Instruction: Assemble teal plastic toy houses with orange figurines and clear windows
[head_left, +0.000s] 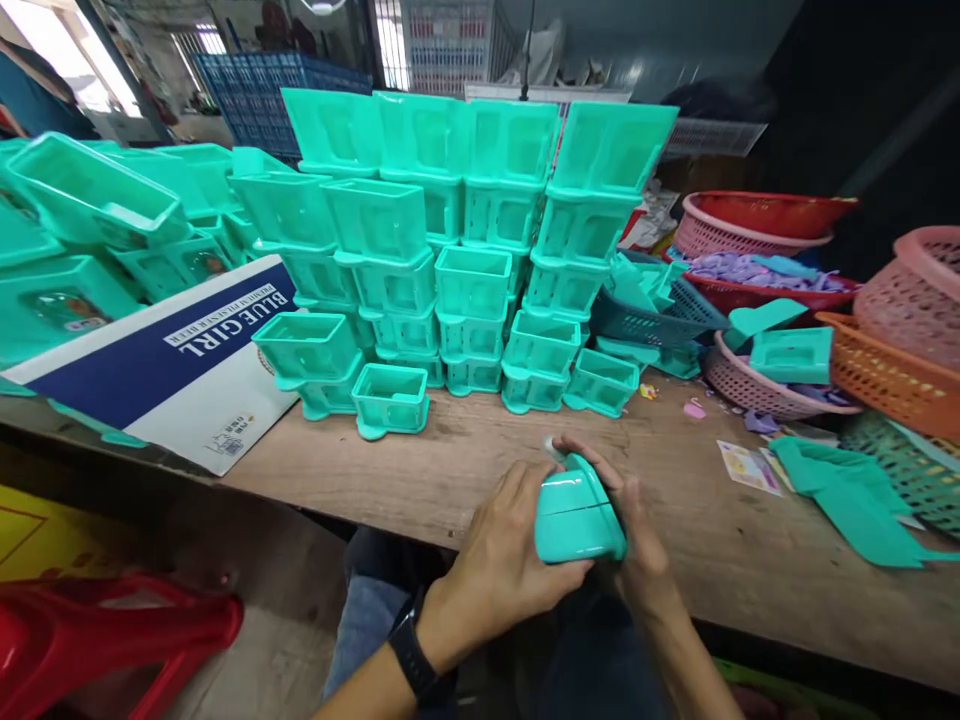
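Note:
Both hands are wrapped round a teal plastic box (576,528), held tilted just above the table's front edge. My left hand (499,555), with a dark watch on its wrist, grips the box's left side, thumb along the lower edge. On the other side, my right hand (636,530) closes round the box, its fingers over the far top edge. A thin dark seam crosses the face turned to me. Beyond the hands, open-topped teal boxes (394,390) like it stand stacked in rows. Most of the right fingers and the box's far side are hidden.
A white and navy carton panel (217,370) leans at the left, before more teal boxes (97,190). To the right are a pink basket (784,395), an orange basket (892,370) and flat teal pieces (847,495) on the wooden table (420,480). A red stool (112,630) stands lower left.

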